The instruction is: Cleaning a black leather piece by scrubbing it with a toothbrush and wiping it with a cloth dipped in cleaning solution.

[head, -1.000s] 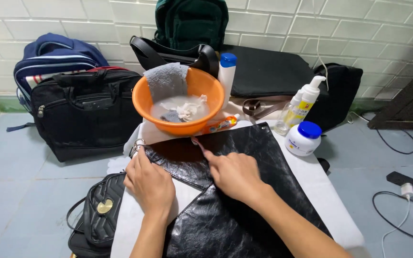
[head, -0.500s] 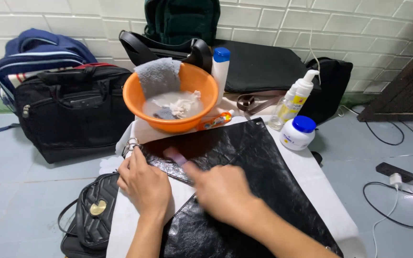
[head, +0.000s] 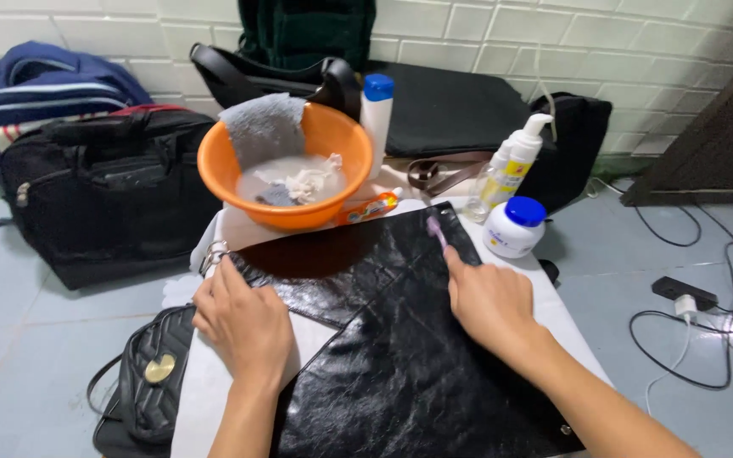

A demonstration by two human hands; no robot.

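Note:
A glossy black leather bag (head: 400, 365) lies flat on a white table (head: 214, 399). My left hand (head: 243, 318) presses down on the bag's left flap near its metal rings. My right hand (head: 489, 301) grips a pale purple toothbrush (head: 437, 231), whose head rests on the bag's upper right edge. Just beyond the bag stands an orange basin (head: 299, 165) holding cloudy water and rags, with a grey cloth (head: 260, 127) draped over its rim.
A white jar with a blue lid (head: 512, 227), a pump bottle (head: 515, 165) and a blue-capped white bottle (head: 377, 114) stand behind the bag. Dark bags (head: 99, 191) line the tiled wall. A small quilted black purse (head: 150, 382) sits on the floor at left. Cables (head: 706, 305) lie on the floor at right.
My right hand has swept the toothbrush from the bag's upper left across to its upper right edge. My left hand has stayed on the left flap.

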